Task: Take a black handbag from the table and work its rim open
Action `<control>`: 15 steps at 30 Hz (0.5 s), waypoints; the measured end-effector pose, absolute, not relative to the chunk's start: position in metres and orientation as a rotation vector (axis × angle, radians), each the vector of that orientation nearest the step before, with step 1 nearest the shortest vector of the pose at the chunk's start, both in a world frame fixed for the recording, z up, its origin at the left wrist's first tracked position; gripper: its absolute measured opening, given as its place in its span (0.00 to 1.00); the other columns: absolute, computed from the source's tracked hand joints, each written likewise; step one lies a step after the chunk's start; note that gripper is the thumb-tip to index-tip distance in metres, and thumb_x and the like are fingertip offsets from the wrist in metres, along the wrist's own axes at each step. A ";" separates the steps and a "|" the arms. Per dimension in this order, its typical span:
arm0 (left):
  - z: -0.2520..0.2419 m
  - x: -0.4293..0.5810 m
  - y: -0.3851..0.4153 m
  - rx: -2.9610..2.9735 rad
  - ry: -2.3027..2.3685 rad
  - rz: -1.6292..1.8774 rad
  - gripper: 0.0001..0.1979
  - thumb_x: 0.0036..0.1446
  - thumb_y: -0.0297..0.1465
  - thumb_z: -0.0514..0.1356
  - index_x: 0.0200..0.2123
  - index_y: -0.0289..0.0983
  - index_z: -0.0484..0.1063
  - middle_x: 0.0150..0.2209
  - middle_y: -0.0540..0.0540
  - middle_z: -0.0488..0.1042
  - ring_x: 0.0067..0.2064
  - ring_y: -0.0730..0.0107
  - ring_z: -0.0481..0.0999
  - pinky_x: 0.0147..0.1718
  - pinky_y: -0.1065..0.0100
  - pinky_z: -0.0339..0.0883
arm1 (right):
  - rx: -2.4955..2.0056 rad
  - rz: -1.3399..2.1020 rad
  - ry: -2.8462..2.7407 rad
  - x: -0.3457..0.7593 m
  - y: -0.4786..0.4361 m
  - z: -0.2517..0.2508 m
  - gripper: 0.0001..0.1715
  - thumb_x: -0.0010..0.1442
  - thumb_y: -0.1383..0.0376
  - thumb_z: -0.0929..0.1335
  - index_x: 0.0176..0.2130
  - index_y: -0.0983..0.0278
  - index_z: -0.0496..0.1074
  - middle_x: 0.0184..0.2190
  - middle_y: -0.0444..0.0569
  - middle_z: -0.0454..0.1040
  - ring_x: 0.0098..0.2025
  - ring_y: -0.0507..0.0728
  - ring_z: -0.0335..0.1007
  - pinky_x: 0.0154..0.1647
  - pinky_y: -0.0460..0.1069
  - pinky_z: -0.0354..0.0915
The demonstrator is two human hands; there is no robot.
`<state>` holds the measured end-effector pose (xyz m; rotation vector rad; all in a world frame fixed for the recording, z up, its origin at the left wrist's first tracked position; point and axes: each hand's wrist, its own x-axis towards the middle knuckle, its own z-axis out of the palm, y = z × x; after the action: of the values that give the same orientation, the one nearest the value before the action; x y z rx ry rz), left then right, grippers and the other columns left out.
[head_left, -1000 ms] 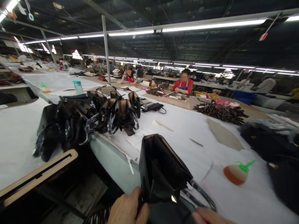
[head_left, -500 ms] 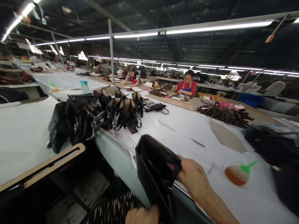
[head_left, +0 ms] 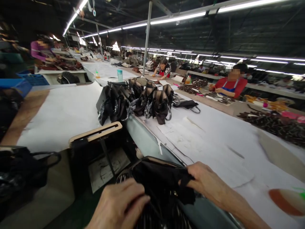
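Right hand (head_left: 202, 179) grips black bag (head_left: 158, 175), hold of left hand (head_left: 116, 203) unclear, beside white-covered table (head_left: 209, 143) under striplights (head_left: 178, 18)

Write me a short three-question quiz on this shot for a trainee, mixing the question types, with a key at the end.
1. Multiple choice: where does the right hand grip the black bag?
A) Underneath
B) At the rim
C) Nowhere; it is not touching it

2. True or false: as seen from the head camera, the teal cup stands beyond the bag cluster.

3. Fill in the blank: the bottle at the lower right holds something ____ in colour.

Key: 1. B; 2. True; 3. Orange.
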<state>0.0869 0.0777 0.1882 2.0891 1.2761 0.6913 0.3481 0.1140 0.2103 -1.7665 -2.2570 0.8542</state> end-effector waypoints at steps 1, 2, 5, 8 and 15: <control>0.187 0.083 0.088 2.095 1.313 0.808 0.14 0.60 0.34 0.48 0.34 0.39 0.72 0.32 0.45 0.73 0.35 0.70 0.72 0.36 0.72 0.66 | -1.773 0.858 -2.259 0.351 0.113 0.210 0.17 0.53 0.62 0.63 0.17 0.65 0.64 0.16 0.40 0.58 0.21 0.49 0.52 0.21 0.44 0.50; 0.186 0.082 0.098 2.099 1.353 0.884 0.11 0.59 0.32 0.50 0.34 0.39 0.72 0.37 0.45 0.72 0.39 0.68 0.71 0.40 0.70 0.66 | -1.790 0.864 -2.255 0.355 0.112 0.211 0.16 0.53 0.63 0.63 0.17 0.65 0.64 0.16 0.40 0.58 0.21 0.49 0.52 0.21 0.44 0.50; 0.178 0.090 0.121 2.049 1.399 0.902 0.07 0.53 0.28 0.55 0.36 0.39 0.70 0.50 0.45 0.66 0.51 0.63 0.65 0.50 0.63 0.61 | -1.862 0.932 -2.218 0.370 0.107 0.214 0.17 0.54 0.62 0.62 0.18 0.65 0.64 0.16 0.40 0.56 0.21 0.49 0.49 0.20 0.44 0.48; 0.170 0.111 0.132 1.945 1.314 0.860 0.14 0.48 0.25 0.57 0.41 0.40 0.67 0.53 0.46 0.63 0.53 0.62 0.64 0.52 0.61 0.58 | -1.911 1.013 -2.185 0.386 0.103 0.219 0.17 0.54 0.59 0.62 0.19 0.66 0.64 0.16 0.39 0.54 0.21 0.49 0.46 0.20 0.44 0.46; 0.144 0.144 0.136 1.806 1.059 0.788 0.27 0.45 0.18 0.49 0.49 0.41 0.62 0.43 0.49 0.70 0.44 0.67 0.69 0.46 0.66 0.61 | -1.860 1.240 -2.092 0.410 0.091 0.214 0.17 0.52 0.58 0.64 0.19 0.66 0.66 0.17 0.40 0.57 0.22 0.49 0.50 0.21 0.43 0.49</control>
<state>0.1437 0.1365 0.1442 1.8060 1.0589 0.7880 0.4103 0.0907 0.2138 -1.8605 -2.0917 1.2396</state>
